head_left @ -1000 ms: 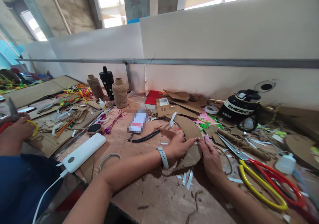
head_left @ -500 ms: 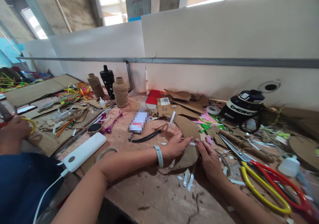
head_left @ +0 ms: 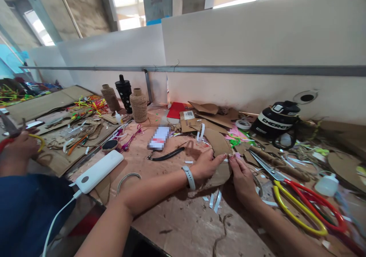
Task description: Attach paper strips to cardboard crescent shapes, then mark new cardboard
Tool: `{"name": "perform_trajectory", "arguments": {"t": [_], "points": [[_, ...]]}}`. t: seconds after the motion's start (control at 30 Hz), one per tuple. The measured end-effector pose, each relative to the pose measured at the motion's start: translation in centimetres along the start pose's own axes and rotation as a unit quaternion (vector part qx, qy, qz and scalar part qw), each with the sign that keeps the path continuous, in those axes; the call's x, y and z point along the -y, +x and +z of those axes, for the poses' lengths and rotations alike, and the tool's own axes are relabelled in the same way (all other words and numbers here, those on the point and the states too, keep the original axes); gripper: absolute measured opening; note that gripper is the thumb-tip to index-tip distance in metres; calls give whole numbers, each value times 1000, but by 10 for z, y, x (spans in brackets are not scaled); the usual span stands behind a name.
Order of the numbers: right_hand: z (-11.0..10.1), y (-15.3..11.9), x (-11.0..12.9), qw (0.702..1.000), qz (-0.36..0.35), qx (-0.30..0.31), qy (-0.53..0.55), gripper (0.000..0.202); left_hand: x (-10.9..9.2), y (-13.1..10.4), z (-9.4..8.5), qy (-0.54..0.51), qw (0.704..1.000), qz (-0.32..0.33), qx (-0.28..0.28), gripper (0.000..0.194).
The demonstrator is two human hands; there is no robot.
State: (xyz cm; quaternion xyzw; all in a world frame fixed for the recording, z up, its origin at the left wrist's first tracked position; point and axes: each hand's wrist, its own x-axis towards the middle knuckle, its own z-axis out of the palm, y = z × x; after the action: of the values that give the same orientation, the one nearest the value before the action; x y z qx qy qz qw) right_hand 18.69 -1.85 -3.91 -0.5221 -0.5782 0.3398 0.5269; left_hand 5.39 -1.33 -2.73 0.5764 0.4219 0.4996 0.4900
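A curved piece of brown cardboard point(head_left: 219, 142) is between my two hands, above the table. My left hand point(head_left: 206, 168) grips its left side, the thumb stretched across the face towards the right edge. My right hand point(head_left: 241, 172) pinches that right edge, its fingertips meeting the left thumb. A bit of white strip shows at the fingertips; most of it is hidden. Beyond my left hand, a curled white strip point(head_left: 202, 132) stands up near the cardboard's left edge. Large scissors point(head_left: 276, 174) with one red and one yellow handle lie right of my right hand.
A black bottle point(head_left: 276, 121), a small squeeze bottle point(head_left: 326, 184) and cardboard scraps point(head_left: 213, 114) lie around. Left are a phone point(head_left: 158, 138), a white power bank point(head_left: 100, 171), a twine spool point(head_left: 139, 106) and a co-worker's hand point(head_left: 21, 148) holding scissors.
Both my hands and the cardboard have shifted slightly right and up. The white strip across the cardboard is now mostly covered by my fingers. The co-worker's scissors have come further into view.
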Motion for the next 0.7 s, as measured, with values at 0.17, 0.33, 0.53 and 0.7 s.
{"name": "perform_trajectory", "arguments": {"t": [0.17,0.33,0.53,0.7], "points": [[0,-1,-1,1000,-3,12,8,40,7,-2,-2,5,1000,27,4,36],[1,-2,5,1000,0,27,-3,38,2,-3,-4,-27,999,31,28,37],[1,-2,1,1000,4,9,-3,44,-11,-1,-8,28,999,19,34,33],[-1,-1,-4,1000,3,16,3,49,-23,4,-16,78,994,-12,70,30]]}}
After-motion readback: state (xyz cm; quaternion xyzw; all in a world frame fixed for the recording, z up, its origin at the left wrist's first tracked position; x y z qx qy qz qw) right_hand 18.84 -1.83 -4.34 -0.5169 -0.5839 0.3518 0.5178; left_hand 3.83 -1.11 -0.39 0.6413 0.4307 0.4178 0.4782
